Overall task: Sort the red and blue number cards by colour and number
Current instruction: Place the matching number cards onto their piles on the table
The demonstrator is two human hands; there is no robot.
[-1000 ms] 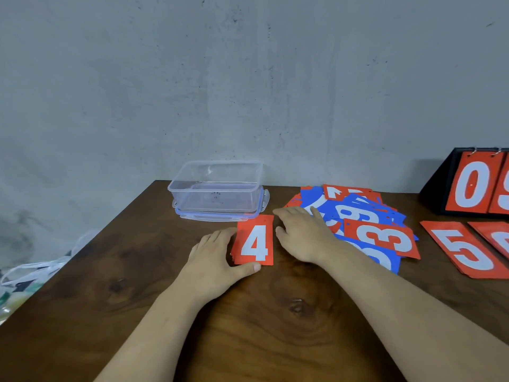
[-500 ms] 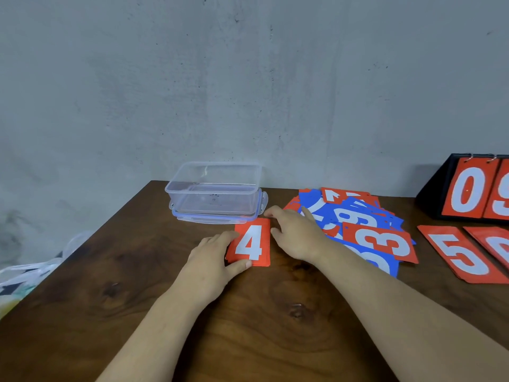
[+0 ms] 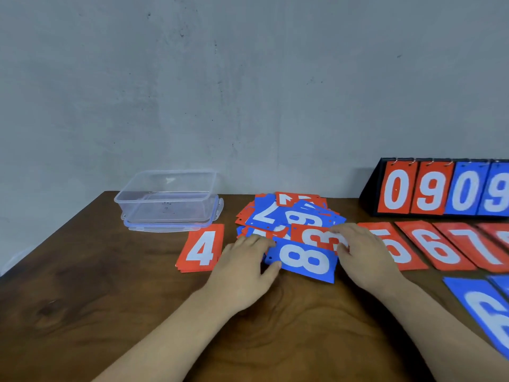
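Both hands have left the red 4 stack for the mixed heap at the frame's centre. The left hand seems to pinch the left end of the blue 8 card. The right hand lies with relaxed fingers across the red 3 card.

Red 5, red 6 and red 7 lie in a row at right, with a blue 6 at lower right. Most of the heap looks unsorted.

On the dark wooden table stand a clear plastic box and a scoreboard, against a bare grey wall.
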